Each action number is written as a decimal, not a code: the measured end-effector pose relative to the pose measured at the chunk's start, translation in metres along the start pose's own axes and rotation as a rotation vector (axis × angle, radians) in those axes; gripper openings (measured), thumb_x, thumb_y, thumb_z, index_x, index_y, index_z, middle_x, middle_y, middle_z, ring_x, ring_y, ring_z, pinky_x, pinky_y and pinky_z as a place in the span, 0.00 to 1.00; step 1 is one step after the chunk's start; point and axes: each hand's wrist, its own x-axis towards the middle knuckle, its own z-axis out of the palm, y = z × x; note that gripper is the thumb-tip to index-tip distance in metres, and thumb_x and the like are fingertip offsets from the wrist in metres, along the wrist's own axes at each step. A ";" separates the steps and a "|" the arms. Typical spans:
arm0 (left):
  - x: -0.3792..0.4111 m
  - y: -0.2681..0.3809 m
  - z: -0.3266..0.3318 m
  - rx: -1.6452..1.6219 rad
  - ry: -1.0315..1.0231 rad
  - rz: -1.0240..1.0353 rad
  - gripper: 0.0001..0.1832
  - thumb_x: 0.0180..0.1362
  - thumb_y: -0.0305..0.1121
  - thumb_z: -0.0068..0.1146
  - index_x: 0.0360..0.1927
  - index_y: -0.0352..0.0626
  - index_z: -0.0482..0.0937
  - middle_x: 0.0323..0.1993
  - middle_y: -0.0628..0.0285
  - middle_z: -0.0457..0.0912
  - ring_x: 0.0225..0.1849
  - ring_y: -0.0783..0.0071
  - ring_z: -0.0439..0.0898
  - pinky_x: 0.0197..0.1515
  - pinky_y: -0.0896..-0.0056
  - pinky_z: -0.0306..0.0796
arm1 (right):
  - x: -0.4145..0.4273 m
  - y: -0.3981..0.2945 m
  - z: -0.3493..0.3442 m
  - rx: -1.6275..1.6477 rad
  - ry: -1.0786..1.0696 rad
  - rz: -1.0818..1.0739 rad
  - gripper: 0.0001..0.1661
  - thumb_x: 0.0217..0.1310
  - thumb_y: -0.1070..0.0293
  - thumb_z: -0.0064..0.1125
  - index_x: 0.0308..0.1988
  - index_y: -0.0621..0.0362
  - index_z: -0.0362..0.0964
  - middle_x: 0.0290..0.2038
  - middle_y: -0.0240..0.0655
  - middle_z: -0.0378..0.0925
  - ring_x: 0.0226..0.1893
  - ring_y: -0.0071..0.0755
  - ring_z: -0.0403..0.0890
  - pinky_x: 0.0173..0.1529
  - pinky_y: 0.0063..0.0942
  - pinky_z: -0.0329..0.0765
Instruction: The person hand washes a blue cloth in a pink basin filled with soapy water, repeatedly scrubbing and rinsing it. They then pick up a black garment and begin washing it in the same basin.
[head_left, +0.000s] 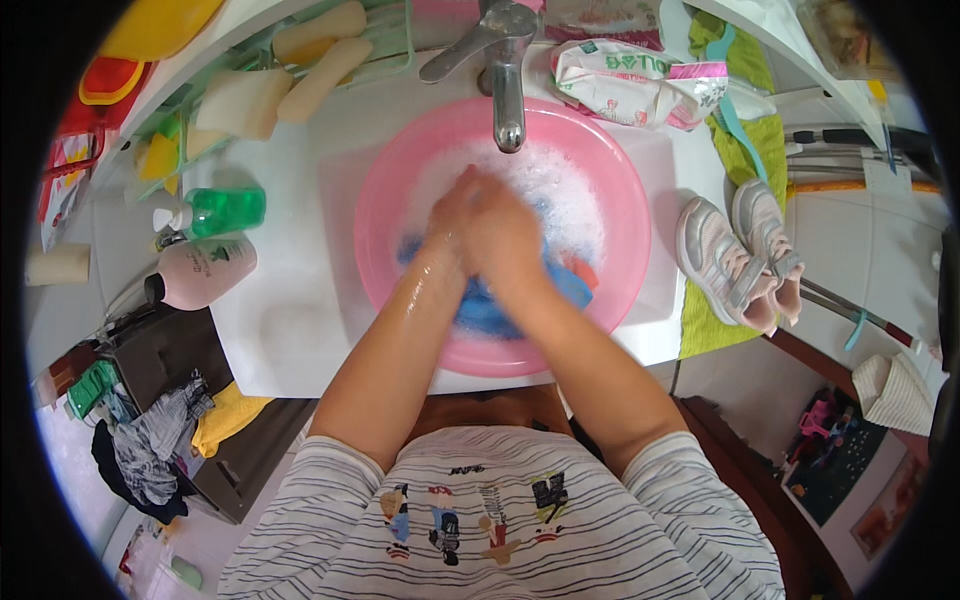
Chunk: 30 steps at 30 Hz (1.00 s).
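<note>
A pink plastic basin (626, 300) sits in the white sink beneath the metal faucet (508, 97). White suds (562, 172) cover much of its water, with blue cloth (487, 311) and a small red-orange piece (583, 274) showing near the lower right. My left hand (448, 214) and my right hand (501, 225) are pressed together over the suds, blurred, the right lying over the left. Blue cloth lies just below and beside both hands. Whether either hand grips cloth is hidden. My left forearm is wet.
Green soap (227, 211) and pink bottles (206, 271) stand left of the basin. Light-coloured child's sneakers (724, 259) rest on a green towel (701, 330) at right. Behind are a wipes pack (622, 82) and a glass shelf with sponges (244, 103). Clothes hang over drawers (161, 360) at lower left.
</note>
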 end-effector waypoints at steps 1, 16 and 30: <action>0.006 0.008 -0.017 -0.062 -0.136 -0.048 0.14 0.71 0.49 0.56 0.39 0.50 0.80 0.32 0.67 0.82 0.34 0.75 0.81 0.36 0.68 0.76 | -0.008 -0.006 0.008 -0.027 0.004 -0.114 0.14 0.63 0.58 0.56 0.40 0.56 0.80 0.42 0.48 0.84 0.44 0.58 0.85 0.46 0.52 0.81; 0.019 0.015 -0.001 1.492 0.620 0.723 0.15 0.61 0.38 0.57 0.40 0.35 0.84 0.43 0.42 0.85 0.47 0.39 0.82 0.54 0.44 0.74 | 0.013 0.101 0.003 -0.098 -0.264 0.236 0.20 0.72 0.58 0.49 0.48 0.65 0.72 0.43 0.56 0.82 0.48 0.61 0.82 0.51 0.51 0.77; -0.010 -0.003 0.032 0.309 0.147 0.161 0.26 0.71 0.52 0.55 0.60 0.42 0.78 0.52 0.53 0.82 0.50 0.63 0.81 0.49 0.57 0.76 | 0.018 -0.007 -0.020 0.267 -0.006 0.181 0.11 0.69 0.60 0.56 0.44 0.55 0.73 0.40 0.48 0.78 0.46 0.57 0.79 0.47 0.49 0.76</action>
